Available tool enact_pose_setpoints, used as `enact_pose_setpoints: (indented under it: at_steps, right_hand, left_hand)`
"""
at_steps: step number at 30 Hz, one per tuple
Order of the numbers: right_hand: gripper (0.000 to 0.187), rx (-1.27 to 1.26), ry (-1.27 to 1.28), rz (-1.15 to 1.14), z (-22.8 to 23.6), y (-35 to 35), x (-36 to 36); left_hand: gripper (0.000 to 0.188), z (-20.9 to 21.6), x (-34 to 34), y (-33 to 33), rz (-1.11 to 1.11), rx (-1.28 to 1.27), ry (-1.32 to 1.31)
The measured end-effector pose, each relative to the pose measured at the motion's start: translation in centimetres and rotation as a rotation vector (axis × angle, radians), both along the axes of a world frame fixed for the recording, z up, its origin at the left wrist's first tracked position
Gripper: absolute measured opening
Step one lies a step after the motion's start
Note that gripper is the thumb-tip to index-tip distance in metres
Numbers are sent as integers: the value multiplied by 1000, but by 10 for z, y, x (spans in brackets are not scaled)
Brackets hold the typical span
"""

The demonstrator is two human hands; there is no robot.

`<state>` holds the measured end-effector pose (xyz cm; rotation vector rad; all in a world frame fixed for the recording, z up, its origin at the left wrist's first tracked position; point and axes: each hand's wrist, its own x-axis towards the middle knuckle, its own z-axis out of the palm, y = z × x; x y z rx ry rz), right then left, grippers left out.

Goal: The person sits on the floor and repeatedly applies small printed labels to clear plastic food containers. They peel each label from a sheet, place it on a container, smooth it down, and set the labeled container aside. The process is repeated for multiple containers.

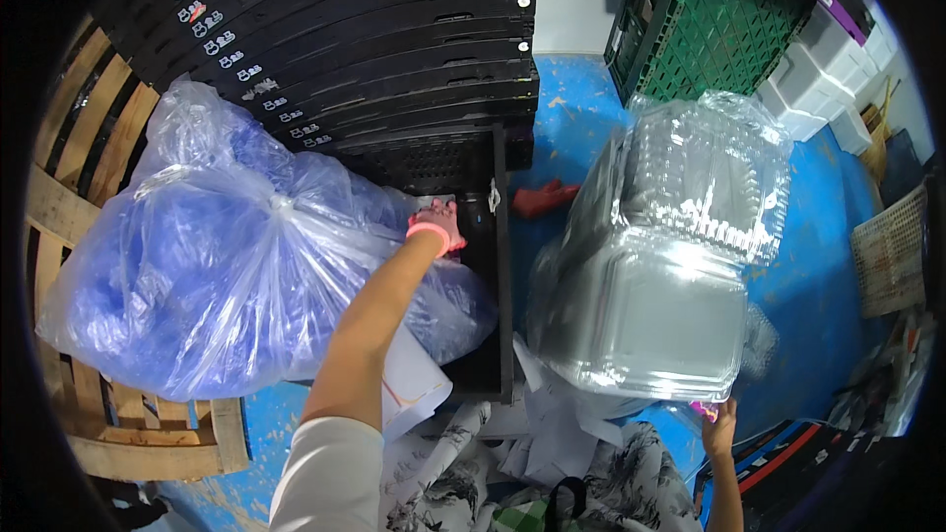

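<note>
My left hand (437, 224), in a pink glove, reaches into a black crate (503, 266) beside a big clear bag of blue-purple plastic (217, 256). Its fingers look curled; what lies in them is hidden. At the lower right my right hand (722, 424) is closed at the bottom corner of a stack of clear plastic containers (660, 320). A small bright pink thing (706, 411) shows by its fingers, too little of it to name. The bag lies partly over the crate, and the container stack stands to the crate's right.
Black crates (414, 39) are piled high behind. A wooden pallet (103, 138) lies under the bag. On the blue floor (572, 99) is a red glove (542, 199). White paper sheets (409, 379) lie near me. A green crate (724, 30) and white boxes (813, 79) stand at the far right.
</note>
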<state>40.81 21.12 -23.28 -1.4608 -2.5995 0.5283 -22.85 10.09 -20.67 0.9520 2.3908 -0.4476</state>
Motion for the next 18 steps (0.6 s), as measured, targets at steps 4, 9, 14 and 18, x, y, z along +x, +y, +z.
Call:
enact_pose_setpoints:
  at_steps: [4,9,14,18]
  right_hand:
    - [60,-131,-105,32,14,-28,-1]
    - [47,-87,-122,-12,2,-48,26]
    - [37,-34,-177,6,-23,-50,53]
    - [36,-43,-210,58,-31,-45,49]
  left_hand:
    - [50,-60,-12,-6,-459,-192,301]
    - [48,-68,-12,-18,-727,-355,458]
    - [45,-74,-7,-31,-874,-236,593]
    - [39,-80,-10,-30,-1017,-204,501]
